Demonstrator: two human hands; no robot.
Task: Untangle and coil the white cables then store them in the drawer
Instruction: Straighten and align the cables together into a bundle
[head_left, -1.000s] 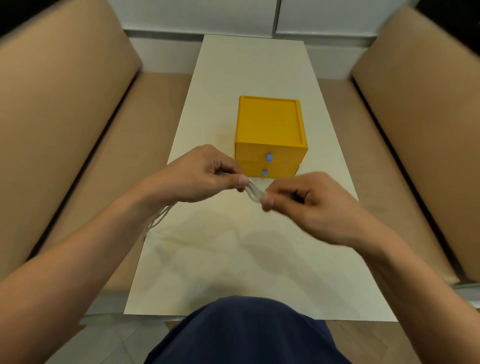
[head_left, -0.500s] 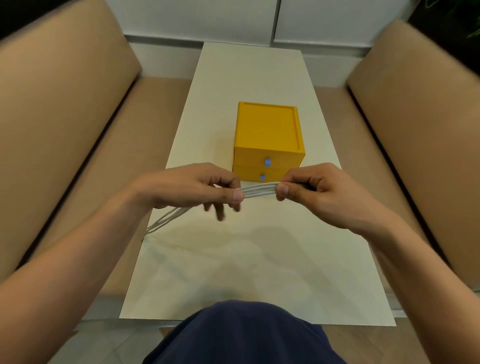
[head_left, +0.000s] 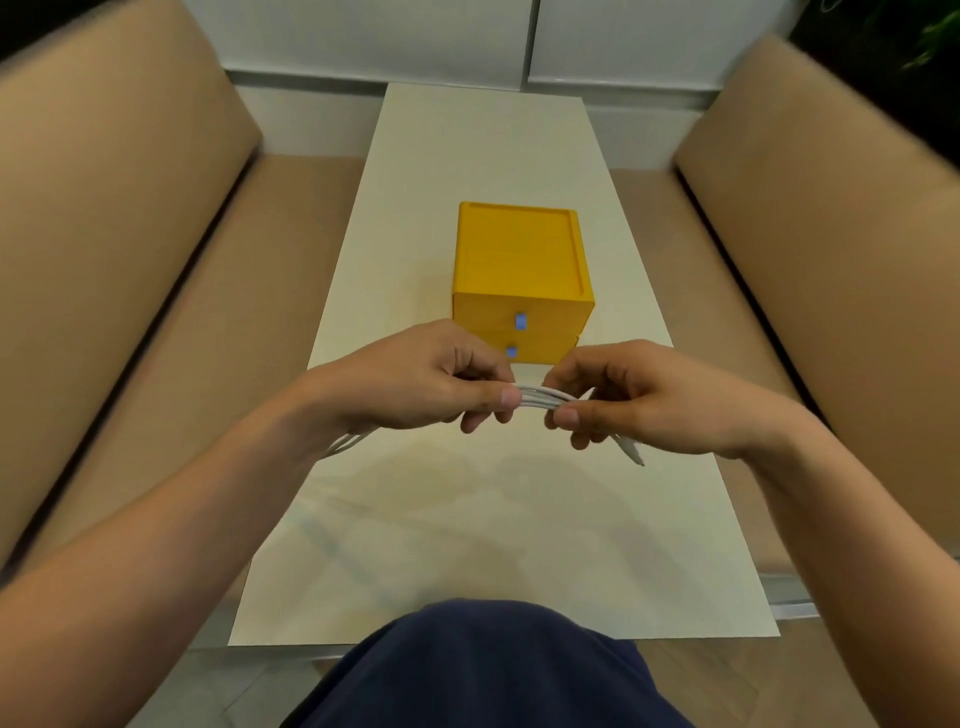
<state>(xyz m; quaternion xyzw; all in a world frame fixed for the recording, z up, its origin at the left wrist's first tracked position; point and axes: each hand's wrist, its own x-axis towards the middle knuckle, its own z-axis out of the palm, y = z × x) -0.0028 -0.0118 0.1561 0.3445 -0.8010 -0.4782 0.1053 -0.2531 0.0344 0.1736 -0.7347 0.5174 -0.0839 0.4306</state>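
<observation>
Strands of thin white cable (head_left: 537, 397), gathered into a flat bundle of several runs, are stretched between the two hands just above the pale cream table (head_left: 467, 545). The bundle's long axis runs left to right, almost level. The left hand (head_left: 415, 379) has its grip closed on one end, thumb pressed over curled fingers. The right hand (head_left: 649, 400) pinches the other end the same way, and only a short span of cable shows between them.

Slack lies on the left hand's side: loose strands (head_left: 345, 442) trail out under that wrist, down and to the left. A slim white plug end (head_left: 631, 451) pokes out below the right hand, pointing down and right.

The square yellow two-drawer box (head_left: 519, 270) stands straight ahead, just beyond the hands. Its small blue pulls (head_left: 520, 321) face the person, and both drawers look shut. Either hand seems about equally near it. Storing will likely need one hand to take the whole bundle, and the free plug end could slip loose.
</observation>
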